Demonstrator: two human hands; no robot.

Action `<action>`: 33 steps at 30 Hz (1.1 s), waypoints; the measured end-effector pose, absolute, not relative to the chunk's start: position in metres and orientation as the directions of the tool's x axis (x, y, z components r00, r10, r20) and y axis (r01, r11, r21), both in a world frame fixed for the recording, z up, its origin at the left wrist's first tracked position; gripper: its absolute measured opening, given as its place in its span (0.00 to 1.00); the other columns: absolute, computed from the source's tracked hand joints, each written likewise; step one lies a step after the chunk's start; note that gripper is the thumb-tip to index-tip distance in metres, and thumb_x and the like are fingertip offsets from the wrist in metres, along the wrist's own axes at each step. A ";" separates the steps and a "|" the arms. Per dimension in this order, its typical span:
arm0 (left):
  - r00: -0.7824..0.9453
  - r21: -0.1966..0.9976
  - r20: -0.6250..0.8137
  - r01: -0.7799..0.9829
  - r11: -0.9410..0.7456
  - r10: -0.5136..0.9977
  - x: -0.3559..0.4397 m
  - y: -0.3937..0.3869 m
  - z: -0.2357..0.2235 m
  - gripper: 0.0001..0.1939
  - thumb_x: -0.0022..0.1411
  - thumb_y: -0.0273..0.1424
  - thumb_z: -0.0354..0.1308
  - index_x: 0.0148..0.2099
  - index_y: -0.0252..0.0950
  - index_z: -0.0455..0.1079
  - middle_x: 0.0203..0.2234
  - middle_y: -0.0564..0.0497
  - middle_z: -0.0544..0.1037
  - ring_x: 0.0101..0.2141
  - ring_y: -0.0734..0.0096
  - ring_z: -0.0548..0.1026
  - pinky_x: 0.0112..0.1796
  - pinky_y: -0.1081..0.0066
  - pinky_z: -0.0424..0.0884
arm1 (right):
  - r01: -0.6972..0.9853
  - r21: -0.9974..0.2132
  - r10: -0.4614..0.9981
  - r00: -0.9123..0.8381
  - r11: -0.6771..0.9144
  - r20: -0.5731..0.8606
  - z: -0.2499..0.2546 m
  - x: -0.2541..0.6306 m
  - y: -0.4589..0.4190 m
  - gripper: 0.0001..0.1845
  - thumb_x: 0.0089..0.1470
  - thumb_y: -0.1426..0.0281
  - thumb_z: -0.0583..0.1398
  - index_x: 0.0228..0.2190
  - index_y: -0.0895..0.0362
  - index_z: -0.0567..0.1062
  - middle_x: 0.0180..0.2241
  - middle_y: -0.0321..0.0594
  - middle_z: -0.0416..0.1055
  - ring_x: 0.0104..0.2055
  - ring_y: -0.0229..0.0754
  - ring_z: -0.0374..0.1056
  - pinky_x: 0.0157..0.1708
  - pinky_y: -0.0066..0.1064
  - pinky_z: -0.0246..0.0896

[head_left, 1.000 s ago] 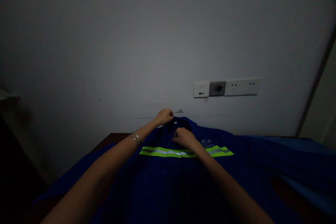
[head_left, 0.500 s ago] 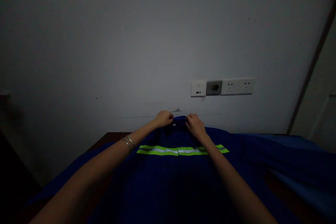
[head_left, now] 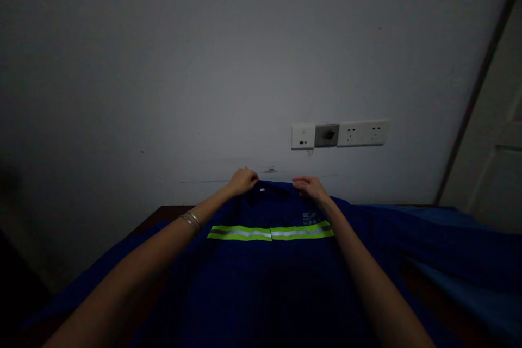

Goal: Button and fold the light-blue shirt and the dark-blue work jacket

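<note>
A dark blue work jacket (head_left: pixel 269 277) with a yellow-green reflective stripe (head_left: pixel 271 232) lies spread flat in front of me, collar toward the wall. My left hand (head_left: pixel 243 180), bracelets on its wrist, is closed on the left side of the collar (head_left: pixel 274 191). My right hand (head_left: pixel 310 187) pinches the collar's right side, fingers curled over the edge. A small white label shows inside the collar between both hands.
The jacket rests on a dark wooden table (head_left: pixel 163 215) pushed against a grey wall. A white socket strip (head_left: pixel 340 135) is mounted on the wall above the collar. More blue cloth (head_left: pixel 448 250) lies to the right. A door frame (head_left: pixel 473 103) stands far right.
My right hand rose from the jacket's chest to the collar, then slid right along it. My left hand stayed on the collar. The view shifted slightly.
</note>
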State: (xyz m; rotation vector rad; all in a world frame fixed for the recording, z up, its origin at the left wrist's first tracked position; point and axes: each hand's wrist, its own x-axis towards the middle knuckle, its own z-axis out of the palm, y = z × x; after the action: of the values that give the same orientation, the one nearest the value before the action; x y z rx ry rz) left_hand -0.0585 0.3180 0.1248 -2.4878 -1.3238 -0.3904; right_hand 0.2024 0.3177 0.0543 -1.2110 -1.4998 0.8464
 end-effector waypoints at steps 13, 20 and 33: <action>0.462 0.004 0.397 0.863 -0.505 0.793 -0.047 0.315 0.131 0.12 0.54 0.28 0.51 0.36 0.35 0.76 0.31 0.47 0.79 0.34 0.68 0.74 0.38 0.73 0.65 | 0.513 -0.805 0.919 0.075 0.298 0.388 0.075 0.185 0.303 0.13 0.42 0.69 0.62 0.33 0.59 0.75 0.34 0.43 0.73 0.36 0.41 0.68 0.40 0.32 0.61; 0.460 -0.009 0.388 0.869 -0.495 0.799 -0.042 0.308 0.131 0.13 0.55 0.28 0.51 0.37 0.35 0.76 0.33 0.48 0.78 0.36 0.67 0.73 0.40 0.72 0.64 | 0.932 -0.203 0.851 -0.166 0.300 0.498 0.081 0.152 0.271 0.11 0.52 0.67 0.56 0.37 0.57 0.73 0.39 0.47 0.70 0.44 0.46 0.64 0.39 0.31 0.57; 0.340 0.151 0.331 0.902 -0.404 0.881 0.031 0.235 0.043 0.13 0.60 0.35 0.49 0.42 0.34 0.70 0.37 0.42 0.76 0.39 0.61 0.73 0.40 0.69 0.66 | 0.847 -0.345 0.830 -0.182 0.405 0.527 0.081 0.160 0.283 0.13 0.52 0.69 0.54 0.37 0.57 0.76 0.38 0.43 0.74 0.41 0.41 0.67 0.41 0.27 0.56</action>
State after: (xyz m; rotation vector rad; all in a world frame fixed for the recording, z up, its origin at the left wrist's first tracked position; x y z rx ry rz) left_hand 0.0315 0.2355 0.0432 -2.5224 -1.6805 -0.5629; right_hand 0.1605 0.2828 0.0814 -1.4242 -2.0071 -0.0325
